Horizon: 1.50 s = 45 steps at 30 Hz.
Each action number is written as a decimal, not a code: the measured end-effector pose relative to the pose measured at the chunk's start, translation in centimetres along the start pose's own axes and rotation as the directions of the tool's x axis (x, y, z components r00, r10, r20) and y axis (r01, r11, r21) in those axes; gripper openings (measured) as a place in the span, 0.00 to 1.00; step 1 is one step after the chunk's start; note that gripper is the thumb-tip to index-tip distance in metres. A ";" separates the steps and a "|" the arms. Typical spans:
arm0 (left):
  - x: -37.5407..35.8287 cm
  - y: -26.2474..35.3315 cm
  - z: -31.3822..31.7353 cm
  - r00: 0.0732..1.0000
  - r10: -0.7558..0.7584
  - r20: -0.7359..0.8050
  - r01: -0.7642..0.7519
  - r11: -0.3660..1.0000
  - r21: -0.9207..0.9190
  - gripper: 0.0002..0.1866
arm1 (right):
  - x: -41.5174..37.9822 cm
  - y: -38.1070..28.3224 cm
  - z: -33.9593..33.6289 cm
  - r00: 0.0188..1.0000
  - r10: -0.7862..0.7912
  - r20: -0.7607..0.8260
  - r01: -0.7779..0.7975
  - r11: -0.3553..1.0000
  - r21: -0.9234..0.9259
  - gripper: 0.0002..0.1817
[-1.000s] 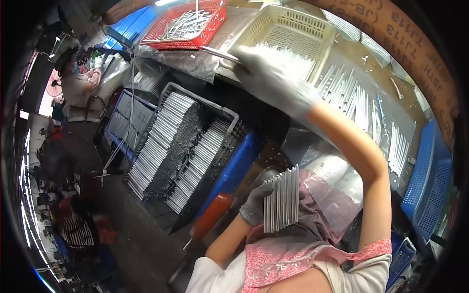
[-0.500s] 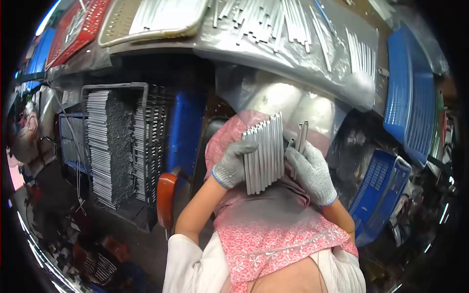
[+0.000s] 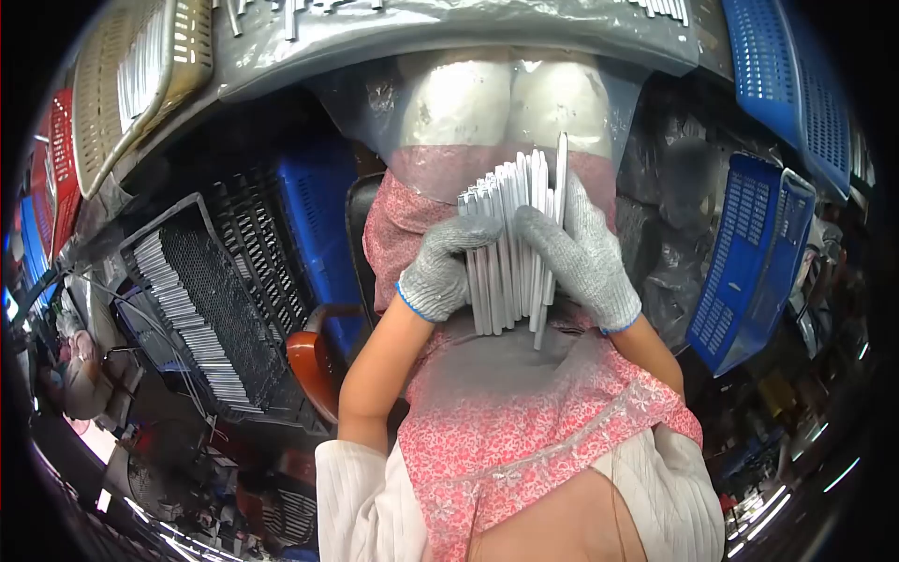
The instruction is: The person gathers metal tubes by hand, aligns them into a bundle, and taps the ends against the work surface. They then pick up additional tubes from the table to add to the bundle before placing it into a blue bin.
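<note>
In grey knit gloves, both my hands hold a row of thin silver metal tubes (image 3: 496, 272) above my lap. My left hand (image 3: 444, 264) is closed on the row's left side, with the thumb across the front. My right hand (image 3: 592, 255) grips the right side, its thumb pressed on the tubes. One tube (image 3: 561, 178) stands higher than the others, against the right hand's fingers. Some right-hand fingers are hidden behind the tubes. Beneath lies a pink floral apron (image 3: 543, 450) with a dark smudge.
A black crate (image 3: 201, 281) with stacked tubes stands at left, near an orange-brown armrest (image 3: 309, 365). Ahead is a plastic-covered table (image 3: 421, 30) with more tubes. Blue baskets (image 3: 749, 262) stand at right, a beige basket (image 3: 173, 84) at upper left.
My right hand, which held a few tubes apart, has come left against the row, and its tubes now join the others. The head view has shifted, so the table sits higher in the picture.
</note>
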<state>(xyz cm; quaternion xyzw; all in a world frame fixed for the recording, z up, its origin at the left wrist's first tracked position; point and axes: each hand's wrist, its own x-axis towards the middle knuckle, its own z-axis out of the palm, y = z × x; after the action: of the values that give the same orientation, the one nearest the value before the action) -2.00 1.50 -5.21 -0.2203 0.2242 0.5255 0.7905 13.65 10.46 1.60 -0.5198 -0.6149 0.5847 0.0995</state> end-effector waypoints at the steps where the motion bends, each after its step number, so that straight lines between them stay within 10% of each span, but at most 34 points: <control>1: 0.0 0.0 0.0 0.998 -0.017 0.066 0.025 0.993 -0.120 0.30 | 0.2 0.1 -0.1 1.000 0.018 -0.005 -0.018 1.000 0.010 0.36; 3: -0.4 -0.4 0.1 0.963 0.062 -0.263 -0.038 0.995 0.093 0.33 | 0.7 0.6 0.0 0.968 -0.245 -0.053 0.247 0.968 0.032 0.42; 5: -0.4 -0.2 -0.5 0.977 -0.063 0.206 0.093 0.986 -0.137 0.29 | 1.8 0.8 0.5 0.954 -0.288 -0.080 0.299 0.915 0.271 0.43; 9: -0.8 -0.3 0.9 0.928 -0.235 0.290 0.216 0.971 0.098 0.35 | 3.4 0.6 0.3 0.933 -0.361 0.003 0.240 0.627 0.741 0.45; 10: -1.1 -0.7 -0.4 0.959 -0.196 0.206 0.175 0.978 0.117 0.36 | 3.6 0.5 0.5 0.917 -0.397 -0.041 0.280 0.566 0.775 0.30; 14: -1.6 -1.7 -1.0 0.986 -0.125 0.110 0.129 0.991 -0.029 0.36 | 2.0 2.0 -0.4 0.863 -0.498 0.087 0.372 0.741 0.560 0.10; 18: -1.2 -2.6 -1.3 0.999 -0.011 0.052 0.010 1.000 0.027 0.37 | 1.5 2.8 0.0 0.829 -0.555 0.063 0.506 0.793 0.339 0.12; 21: -1.1 -2.0 -0.9 0.943 -0.265 0.202 0.285 0.956 -0.073 0.38 | 1.8 2.0 0.6 0.845 -0.513 -0.151 0.531 0.770 0.353 0.13; 28: -1.2 -1.6 -1.3 0.960 -0.281 0.011 0.281 0.960 -0.006 0.43 | 1.0 1.1 -2.3 0.885 -0.192 0.423 -0.163 0.725 0.669 0.16; 33: -0.1 0.4 -0.2 0.913 -0.262 0.313 0.214 0.960 0.179 0.60 | 1.4 3.2 -1.5 0.943 0.065 0.325 -0.281 0.678 0.679 0.34; 37: -0.9 2.9 -4.8 0.961 0.224 0.162 -0.208 0.971 -0.115 0.46 | 1.5 3.8 -1.8 0.860 0.098 0.501 -0.449 0.613 0.651 0.34; 41: -1.5 4.2 -4.7 0.938 0.294 0.183 -0.226 0.920 -0.321 0.35 | 1.3 2.3 -1.6 0.852 0.076 0.518 -0.508 0.363 0.782 0.32; 42: -1.2 3.7 -3.4 0.836 0.524 -0.164 -0.533 0.846 -0.019 0.32 | 1.2 1.7 -1.6 0.867 0.164 0.470 -0.497 0.355 0.792 0.29; 43: -1.1 3.4 -2.8 0.548 0.741 -0.388 -0.649 0.669 0.361 0.29 | 1.4 2.0 -1.6 0.865 0.166 0.474 -0.501 0.352 0.790 0.29; 45: -1.8 5.0 -5.0 0.676 0.694 -0.248 -0.652 0.720 0.239 0.28 | 2.4 3.2 -1.9 0.951 0.140 0.275 -0.306 0.534 0.788 0.27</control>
<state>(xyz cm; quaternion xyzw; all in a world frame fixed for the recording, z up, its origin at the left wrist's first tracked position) -7.88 -0.95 -8.74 -0.1523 0.4484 0.7207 0.5063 15.67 12.70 -1.63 -0.4329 -0.2058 0.8549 0.1987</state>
